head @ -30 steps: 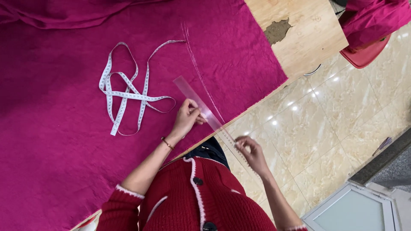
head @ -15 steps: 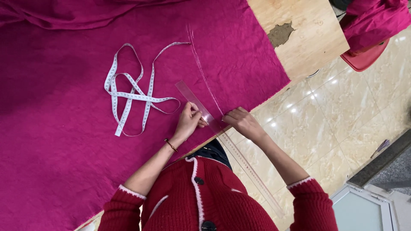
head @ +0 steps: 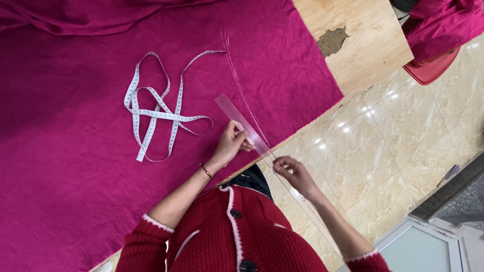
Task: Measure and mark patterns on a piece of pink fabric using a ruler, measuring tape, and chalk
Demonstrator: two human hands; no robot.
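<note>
Chalk lines drawn, marking under way.
Your left hand (head: 232,143) pins the clear plastic ruler (head: 243,126) on the magenta cloth (head: 75,191); your right hand (head: 292,174) pinches something small, probably chalk; white tape measure (head: 156,113) idle.

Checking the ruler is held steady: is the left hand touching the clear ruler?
Touching. The head view shows the left hand pressing its fingers on the clear ruler, which lies flat on the magenta fabric.

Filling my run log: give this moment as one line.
left hand: pressing clear ruler on magenta fabric | right hand: at fabric edge | tape measure: lying loose
</note>
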